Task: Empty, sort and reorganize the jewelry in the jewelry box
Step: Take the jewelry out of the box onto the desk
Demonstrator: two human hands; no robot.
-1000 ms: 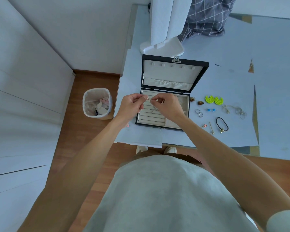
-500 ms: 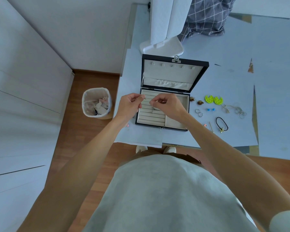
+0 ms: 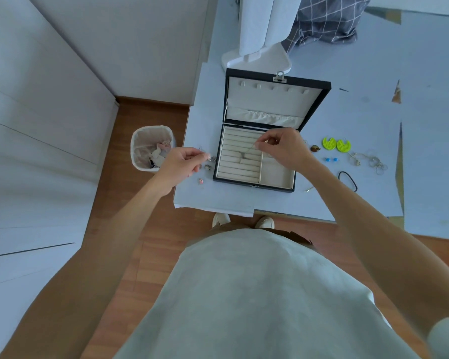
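Observation:
The black jewelry box (image 3: 254, 183) stands open on the table, its cream ring rolls and side compartment showing. My right hand (image 3: 283, 149) hovers over the box and pinches a thin silver chain (image 3: 246, 153) that dangles down onto the ring rolls. My left hand (image 3: 182, 164) is left of the box, above the table, pinching a small silver piece (image 3: 210, 159) at its fingertips. A small pink charm (image 3: 201, 181) and a tiny dark piece (image 3: 207, 167) lie on the table just beside the left hand.
Right of the box lie two lime-green earrings (image 3: 336, 144), blue studs (image 3: 331, 159), a brown piece (image 3: 315, 148), tangled silver chains (image 3: 368, 161) and a black cord (image 3: 347, 179). A white bin (image 3: 151, 147) stands on the wood floor left of the table (image 3: 218, 200). A white stand (image 3: 257, 60) rises behind the box.
My hands were together over the box's left side. Now they have parted: the left hand moved left off the box with a small piece, the right moved right, holding the chain.

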